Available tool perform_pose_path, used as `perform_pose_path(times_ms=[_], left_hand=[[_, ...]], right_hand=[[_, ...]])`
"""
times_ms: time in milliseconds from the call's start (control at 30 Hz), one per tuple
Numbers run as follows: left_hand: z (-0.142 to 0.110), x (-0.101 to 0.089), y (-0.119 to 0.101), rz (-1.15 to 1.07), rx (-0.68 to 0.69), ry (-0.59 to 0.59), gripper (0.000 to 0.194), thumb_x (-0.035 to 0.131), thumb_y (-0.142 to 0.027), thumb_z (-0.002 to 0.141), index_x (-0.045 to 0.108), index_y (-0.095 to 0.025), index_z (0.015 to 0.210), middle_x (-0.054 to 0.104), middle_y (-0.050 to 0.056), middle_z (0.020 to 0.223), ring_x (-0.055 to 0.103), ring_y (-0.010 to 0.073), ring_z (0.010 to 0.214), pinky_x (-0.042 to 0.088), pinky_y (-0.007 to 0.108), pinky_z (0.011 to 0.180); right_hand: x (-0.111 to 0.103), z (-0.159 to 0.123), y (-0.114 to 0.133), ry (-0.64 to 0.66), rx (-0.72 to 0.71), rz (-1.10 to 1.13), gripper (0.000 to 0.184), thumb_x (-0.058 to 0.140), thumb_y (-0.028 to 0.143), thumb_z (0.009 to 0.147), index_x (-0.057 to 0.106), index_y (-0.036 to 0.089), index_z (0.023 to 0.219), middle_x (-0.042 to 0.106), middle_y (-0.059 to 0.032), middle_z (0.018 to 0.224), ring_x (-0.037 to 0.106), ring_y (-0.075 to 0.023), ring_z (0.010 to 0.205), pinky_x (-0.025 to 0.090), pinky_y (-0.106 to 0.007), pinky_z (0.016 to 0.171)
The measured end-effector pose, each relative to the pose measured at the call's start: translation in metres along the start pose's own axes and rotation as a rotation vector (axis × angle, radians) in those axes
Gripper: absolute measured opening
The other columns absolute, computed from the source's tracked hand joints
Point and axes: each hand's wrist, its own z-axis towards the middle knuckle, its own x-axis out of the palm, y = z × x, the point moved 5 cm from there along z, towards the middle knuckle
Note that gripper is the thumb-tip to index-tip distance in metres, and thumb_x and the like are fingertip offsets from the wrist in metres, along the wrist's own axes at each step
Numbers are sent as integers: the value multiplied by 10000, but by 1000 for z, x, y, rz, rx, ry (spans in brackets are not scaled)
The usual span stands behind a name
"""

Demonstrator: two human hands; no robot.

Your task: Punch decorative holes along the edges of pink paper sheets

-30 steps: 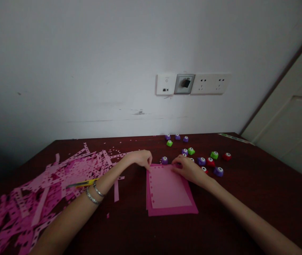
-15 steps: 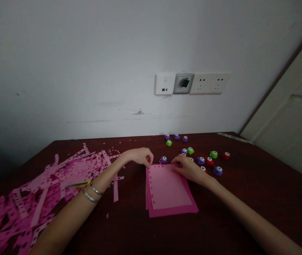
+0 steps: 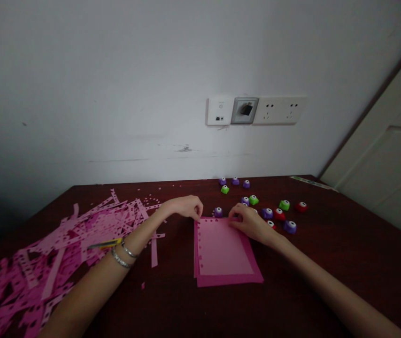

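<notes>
A light pink paper sheet (image 3: 223, 249) with small punched shapes along its left and top edges lies on a larger dark pink sheet (image 3: 230, 280). My left hand (image 3: 188, 206) pinches the top left corner of the light sheet. At the top right, my right hand (image 3: 248, 221) has its thumb and fingers closed on the same sheet's edge; the fingertips are partly hidden. Just beyond the top edge, between the hands, sits a purple craft punch (image 3: 218, 212). Several more punches stand behind my right hand, among them a red craft punch (image 3: 279, 214) and a green craft punch (image 3: 253, 200).
A large heap of punched pink paper strips (image 3: 91, 230) covers the table's left side. On it lies a yellow-handled cutting tool (image 3: 111, 243), partly behind my left wrist. A ruler-like strip (image 3: 313, 183) lies at the back right. Wall sockets (image 3: 280, 110) are above the table.
The light pink sheet has shifted slightly up and left over the dark sheet, whose lower border shows wider. Both hands keep hold of it in nearly the same places.
</notes>
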Motion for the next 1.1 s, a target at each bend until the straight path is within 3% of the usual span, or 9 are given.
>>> perform_pose_path(times_ms=[467, 1100], left_hand=[[4, 5, 6, -31, -49, 55, 162, 595, -255, 666, 667, -116, 709, 634, 23, 640, 499, 87, 551, 356, 202, 519], [4, 5, 21, -70, -112, 40, 195, 564, -301, 668, 648, -127, 698, 598, 18, 616, 473, 84, 528, 348, 207, 507]], right_hand=[[4, 2, 1, 10, 117, 114, 173, 510, 174, 720, 683, 159, 732, 676, -35, 698, 580, -157, 638, 397, -247, 579], [10, 4, -9, -71, 130, 134, 141, 487, 186, 727, 626, 162, 730, 641, -20, 656, 551, -140, 599, 393, -241, 558]])
